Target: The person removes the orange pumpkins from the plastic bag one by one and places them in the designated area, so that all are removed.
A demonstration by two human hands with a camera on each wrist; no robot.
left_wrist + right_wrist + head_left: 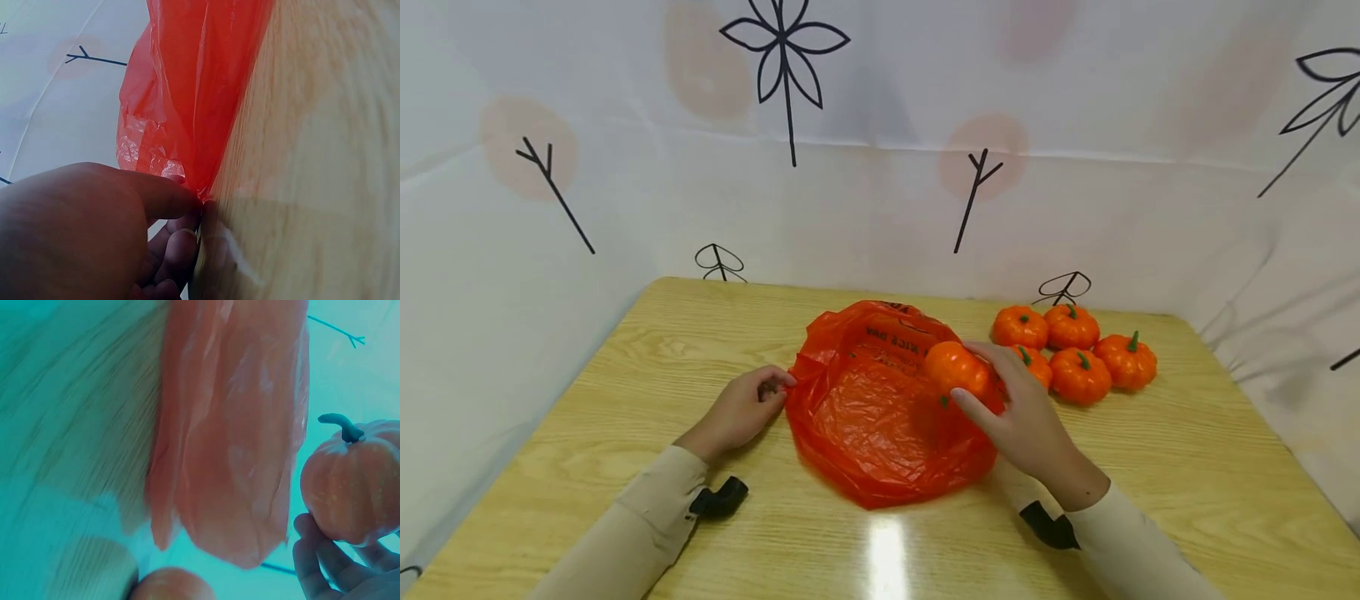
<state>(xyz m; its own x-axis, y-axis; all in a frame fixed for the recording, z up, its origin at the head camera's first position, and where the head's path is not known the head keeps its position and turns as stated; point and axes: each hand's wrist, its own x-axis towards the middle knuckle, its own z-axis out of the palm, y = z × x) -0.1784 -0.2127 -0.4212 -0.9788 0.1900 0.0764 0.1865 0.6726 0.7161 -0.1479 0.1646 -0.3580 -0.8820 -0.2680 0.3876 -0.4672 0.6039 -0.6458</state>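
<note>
A red plastic bag [880,417] stands spread open on the table, its mouth facing up. My left hand [741,412] pinches the left edge of the bag between thumb and forefinger; the left wrist view shows this pinch on the red film [200,94] close to the tabletop. Over the bag's right part, my right hand [1018,412] holds a small orange pumpkin [957,369] with a green stem. In the right wrist view the fingers [337,562] lie against the held pumpkin [356,481], which is raised above the table beside the bag's side.
Several more small orange pumpkins [1080,375] are grouped on the table right of the bag, partly behind my right hand. The light wooden table [647,358] meets a white patterned cloth [865,208] at its back edge.
</note>
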